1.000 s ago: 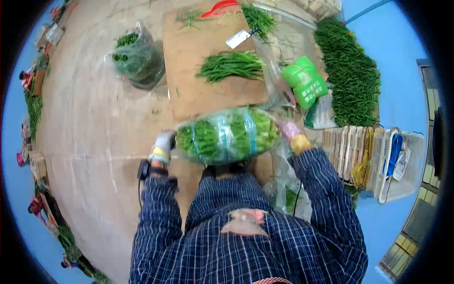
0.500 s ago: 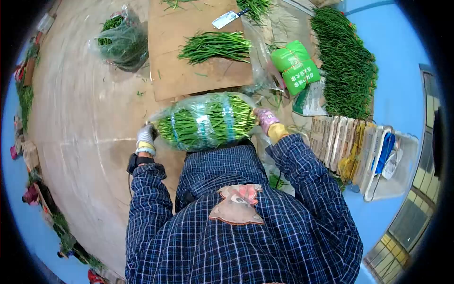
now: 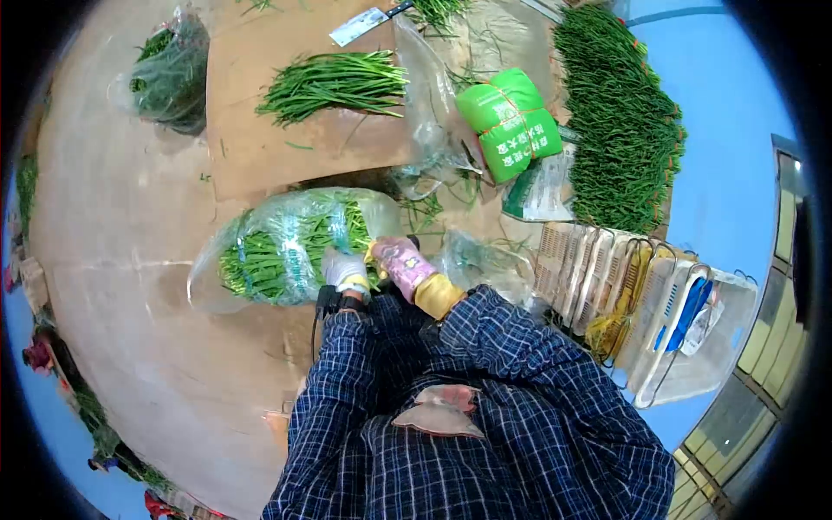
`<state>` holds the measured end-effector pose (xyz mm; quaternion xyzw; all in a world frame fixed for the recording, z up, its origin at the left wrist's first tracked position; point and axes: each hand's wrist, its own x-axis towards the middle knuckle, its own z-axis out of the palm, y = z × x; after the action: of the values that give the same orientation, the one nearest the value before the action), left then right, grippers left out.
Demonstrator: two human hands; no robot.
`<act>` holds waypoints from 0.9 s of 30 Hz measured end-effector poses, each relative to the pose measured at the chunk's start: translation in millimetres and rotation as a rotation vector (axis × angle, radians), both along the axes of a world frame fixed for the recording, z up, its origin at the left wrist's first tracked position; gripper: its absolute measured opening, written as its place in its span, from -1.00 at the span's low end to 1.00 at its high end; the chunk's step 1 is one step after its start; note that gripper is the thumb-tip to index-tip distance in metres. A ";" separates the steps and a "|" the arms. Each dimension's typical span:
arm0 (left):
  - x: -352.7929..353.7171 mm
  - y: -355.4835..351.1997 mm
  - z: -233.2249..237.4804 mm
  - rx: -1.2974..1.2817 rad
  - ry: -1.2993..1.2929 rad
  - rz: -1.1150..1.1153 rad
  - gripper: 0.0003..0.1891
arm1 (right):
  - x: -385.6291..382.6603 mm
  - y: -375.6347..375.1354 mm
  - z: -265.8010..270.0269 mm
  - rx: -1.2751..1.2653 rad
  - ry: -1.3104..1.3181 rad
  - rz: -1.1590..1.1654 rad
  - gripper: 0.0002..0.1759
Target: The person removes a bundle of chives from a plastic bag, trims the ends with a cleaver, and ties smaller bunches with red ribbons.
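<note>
A clear plastic bag of green stalks (image 3: 264,256) lies on the floor in front of me, its loose plastic spreading at the left end. My left hand (image 3: 345,267), in a whitish glove, rests at the bag's right part. Close beside it, my right hand (image 3: 400,263), in a pink patterned glove, is at the bag's right end, fingers bent toward the plastic. What either hand grips is too small to make out. Beyond the bag, loose green stalks (image 3: 334,85) lie on a cardboard sheet (image 3: 234,156), with a cleaver (image 3: 360,27) at its far edge.
A green tied bundle (image 3: 510,126) sits right of the cardboard, near a long heap of green stalks (image 3: 615,130). White crates (image 3: 641,312) stand at the right. Another filled bag (image 3: 173,78) is at the far left. People are partly visible at the left edge.
The bag now lies further left in view. My left hand has left its left end and come next to my right hand at the right end. The whole view has shifted.
</note>
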<state>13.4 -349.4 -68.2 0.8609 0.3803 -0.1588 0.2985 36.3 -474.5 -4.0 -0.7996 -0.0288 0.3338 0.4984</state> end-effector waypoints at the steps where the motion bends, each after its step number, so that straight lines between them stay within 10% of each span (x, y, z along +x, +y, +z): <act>1: -0.1 0.3 -7.0 0.082 -0.061 -0.012 -0.58 | 0.6 0.7 7.0 -0.086 -0.151 0.055 -0.80; 8: -8.4 25.9 -8.6 -0.133 0.043 0.035 -0.40 | 10.7 9.6 29.2 -0.128 -0.189 0.229 -0.78; 10: -12.4 41.9 -21.4 -0.355 0.006 -0.019 -0.31 | 4.6 7.8 18.1 0.201 0.406 -0.289 -0.76; 12: -14.4 54.9 -34.9 -0.490 0.008 -0.001 -0.29 | 1.4 -4.4 7.0 0.081 -0.153 0.114 -0.70; 15: -24.4 62.0 -55.1 -0.656 0.059 0.066 -0.31 | 11.9 -13.9 -5.3 0.096 0.396 -0.037 -0.52; 17: -46.2 62.9 -111.1 -0.712 0.111 0.133 -0.33 | 31.9 -32.0 0.3 -0.094 0.356 0.025 -0.50; 20: -38.9 49.2 -69.6 -0.614 0.121 0.204 -0.41 | 76.1 -97.0 -45.8 -0.243 0.079 0.161 -0.52; 21: -41.9 48.4 -69.8 -0.658 0.028 0.306 -0.43 | 98.6 -102.6 -44.6 -0.294 0.286 -0.107 -0.66; 24: -31.6 55.7 -55.8 -0.614 0.040 0.307 -0.41 | 158.0 -211.0 -177.1 -0.416 0.067 -0.023 -0.69; 27: -18.8 46.7 -45.9 -0.486 0.111 0.366 -0.45 | 226.1 -221.7 -165.5 -0.750 0.104 0.074 -0.56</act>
<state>-5.4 -302.7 -114.1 0.6716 0.4957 -0.2354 0.4978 262.4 -696.2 -169.5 -0.9069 0.0920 0.3790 0.1597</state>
